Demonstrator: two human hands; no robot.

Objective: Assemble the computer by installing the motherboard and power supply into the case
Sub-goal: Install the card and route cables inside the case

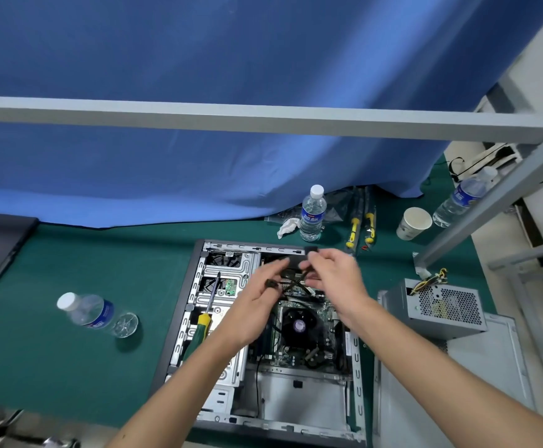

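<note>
Both hands up over the open case (179, 321): the left hand (257, 305) pinches one end of a black cable (291, 284), the right hand (336, 279) pinches another black lead with a small connector (311, 249) poking up at its 11 o'clock. The two leads cross between the hands. Directly beneath them, at 6 o'clock, sits the motherboard (322, 347) with its fan (299, 324), inside the case. The power supply (441, 310) rests outside, at the right hand's 4 o'clock. A green-handled screwdriver (204, 321) lies in the case at the left hand's 8 o'clock.
</note>
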